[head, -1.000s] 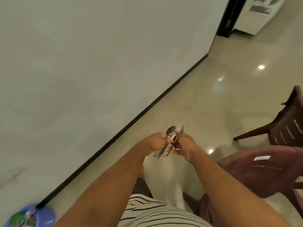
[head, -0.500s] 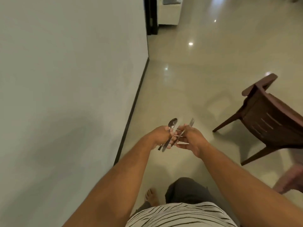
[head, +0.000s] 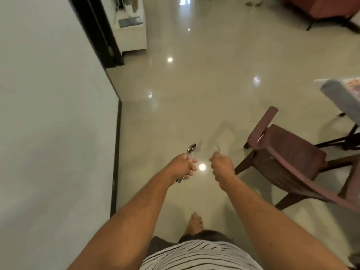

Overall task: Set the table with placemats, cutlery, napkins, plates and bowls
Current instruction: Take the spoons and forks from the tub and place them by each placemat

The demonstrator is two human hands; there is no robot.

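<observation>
A spoon (head: 190, 149) juts up from the gripping left hand (head: 183, 168); beside it, apart, the right hand (head: 222, 166) grasps a blurred fork (head: 218, 147).

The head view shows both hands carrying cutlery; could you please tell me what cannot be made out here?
- Piece in the right hand: motion blur, so fork or not is unclear.
- Second piece beside the spoon in the left hand: blurred, type unclear.
- Spoon handle: mostly hidden inside the left hand.
- Table: cut off by the right edge; its setting is unseen.
- Chair: partly cut off at the right edge.
</observation>
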